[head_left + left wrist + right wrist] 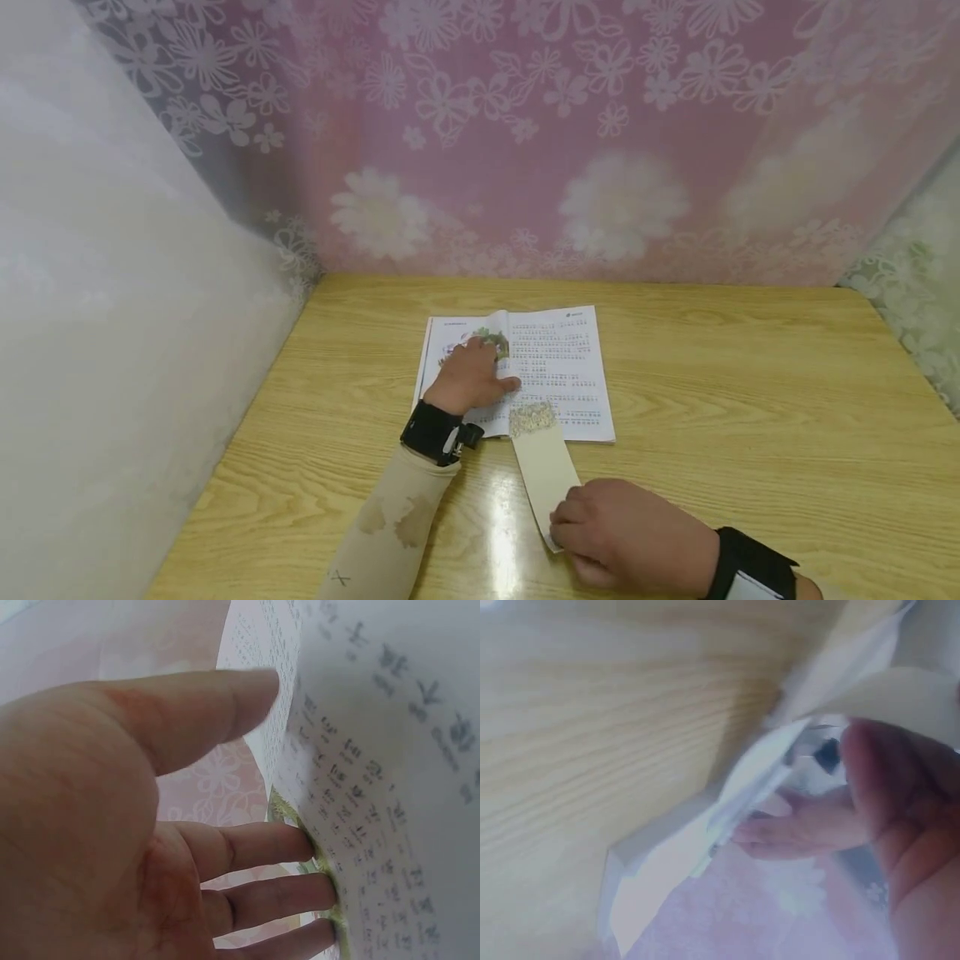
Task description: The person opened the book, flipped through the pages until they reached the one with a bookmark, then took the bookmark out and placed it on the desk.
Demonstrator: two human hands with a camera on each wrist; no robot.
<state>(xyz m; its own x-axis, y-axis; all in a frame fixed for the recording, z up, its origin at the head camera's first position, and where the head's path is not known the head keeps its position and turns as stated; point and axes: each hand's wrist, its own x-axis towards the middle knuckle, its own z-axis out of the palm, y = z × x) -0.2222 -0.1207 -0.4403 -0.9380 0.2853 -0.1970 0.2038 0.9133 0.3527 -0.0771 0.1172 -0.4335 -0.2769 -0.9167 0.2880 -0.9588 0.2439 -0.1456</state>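
An open book (566,367) lies on the table, with a coloured picture on its left page and printed text on the right. My left hand (468,379) rests on the left page, its thumb reaching over the centre fold. In the left wrist view its fingers are extended, fingertips (319,891) right at the printed page (397,780). My right hand (633,533) pinches the near end of a long cream bookmark (542,467). The bookmark's patterned far end overlaps the bottom of the right page near the fold. In the right wrist view the bookmark (900,697) bends upward.
The wood-grain table (750,400) stretches out on both sides of the book. Behind it hangs a pink flowered cloth (480,167), and a pale cloth (135,292) covers the left side. Black bands (429,429) circle both wrists.
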